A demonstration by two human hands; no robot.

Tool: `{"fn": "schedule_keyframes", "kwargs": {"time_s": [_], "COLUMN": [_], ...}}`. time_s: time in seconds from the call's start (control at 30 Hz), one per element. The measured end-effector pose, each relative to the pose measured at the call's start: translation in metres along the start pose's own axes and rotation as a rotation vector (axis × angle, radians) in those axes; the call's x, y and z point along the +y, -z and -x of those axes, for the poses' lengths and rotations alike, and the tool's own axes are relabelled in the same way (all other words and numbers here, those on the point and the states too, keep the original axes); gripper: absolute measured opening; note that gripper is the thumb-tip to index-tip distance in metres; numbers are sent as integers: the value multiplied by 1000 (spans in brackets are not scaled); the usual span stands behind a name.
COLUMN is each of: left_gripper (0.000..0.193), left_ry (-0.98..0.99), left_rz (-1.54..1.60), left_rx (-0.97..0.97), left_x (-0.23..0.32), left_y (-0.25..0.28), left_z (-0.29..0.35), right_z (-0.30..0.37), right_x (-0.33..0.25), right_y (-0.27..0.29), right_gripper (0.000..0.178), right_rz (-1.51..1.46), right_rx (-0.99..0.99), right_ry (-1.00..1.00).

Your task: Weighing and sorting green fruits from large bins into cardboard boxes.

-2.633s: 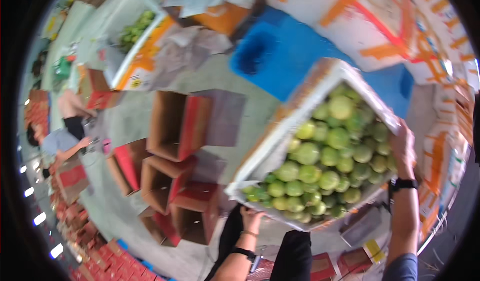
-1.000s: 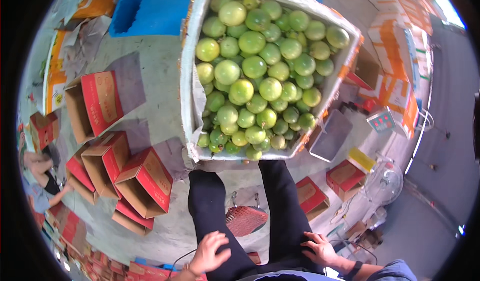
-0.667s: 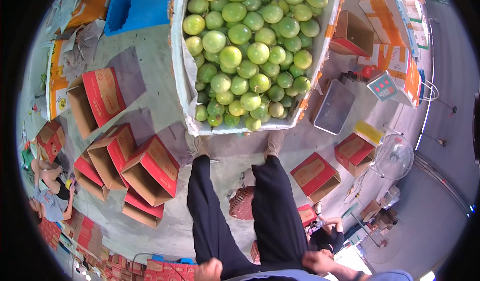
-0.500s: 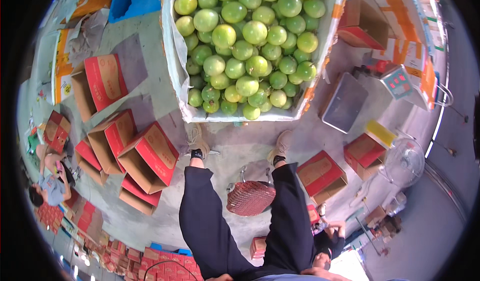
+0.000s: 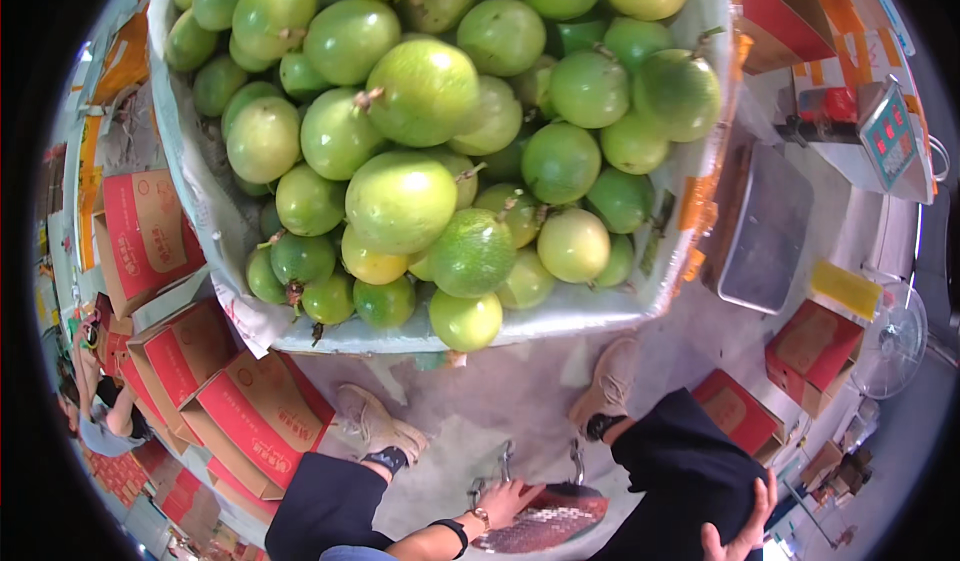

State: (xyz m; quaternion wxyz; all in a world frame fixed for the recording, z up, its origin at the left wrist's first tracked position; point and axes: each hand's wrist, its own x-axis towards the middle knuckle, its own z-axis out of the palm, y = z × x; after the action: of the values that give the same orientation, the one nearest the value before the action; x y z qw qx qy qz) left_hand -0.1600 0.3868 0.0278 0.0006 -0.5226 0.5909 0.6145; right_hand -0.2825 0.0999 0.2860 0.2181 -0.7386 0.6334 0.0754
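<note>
Fruit (image 5: 400, 201) lies heaped in the box (image 5: 540, 331) before the shoes (image 5: 375, 426); the box seems set down, its heap (brimming) all left in place. The left hand (image 5: 503, 506) touches the stool (image 5: 560, 521), fingers loosely spread; the right hand (image 5: 742, 533) is at the knee (image 5: 700, 461), thumb apart, holding nothing.

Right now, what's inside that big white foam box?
The white foam box holds heaped green and yellowish passion fruits, with a pale sheet along its left side. The fruits hide the bottom, so I can't tell what lies underneath.
</note>
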Motion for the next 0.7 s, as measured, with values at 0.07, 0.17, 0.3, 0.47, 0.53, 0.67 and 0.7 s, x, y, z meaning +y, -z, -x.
{"fn": "schedule_keyframes", "kwargs": {"time_s": [0.07, 0.17, 0.3, 0.47, 0.53, 0.67, 0.7], "left_gripper": [85, 82, 92, 63, 48, 48, 46], "left_ry": [-54, -101, -123, 85, 26, 1042, 1353], "left_rz": [197, 200, 228, 5, -104, -397, -495], "left_rx": [-55, 103, 174, 683, 1384, 1947, 2000], "left_x": [-9, -18, -45, -64, -87, -137, -149], "left_y": [-12, -6, 28, 114, 158, 150, 133], "left_z": [-6, -15, -24, 35, 102, 247, 270], "right_z": [3, 5, -1, 14, 18, 30, 36], "right_x": [3, 1, 1, -11, -27, -59, -70], "right_y": [-4, -11, -48, -87, -92, -91, -96], "right_gripper": [74, 77, 76, 65, 62, 45, 45], "right_rz": [4, -52, -90, -256, -243, -222, -258], "right_rx": [69, 114, 357, 592, 615, 688, 705], "right_ry": [8, 9, 423, 543, 583, 860, 895]}}
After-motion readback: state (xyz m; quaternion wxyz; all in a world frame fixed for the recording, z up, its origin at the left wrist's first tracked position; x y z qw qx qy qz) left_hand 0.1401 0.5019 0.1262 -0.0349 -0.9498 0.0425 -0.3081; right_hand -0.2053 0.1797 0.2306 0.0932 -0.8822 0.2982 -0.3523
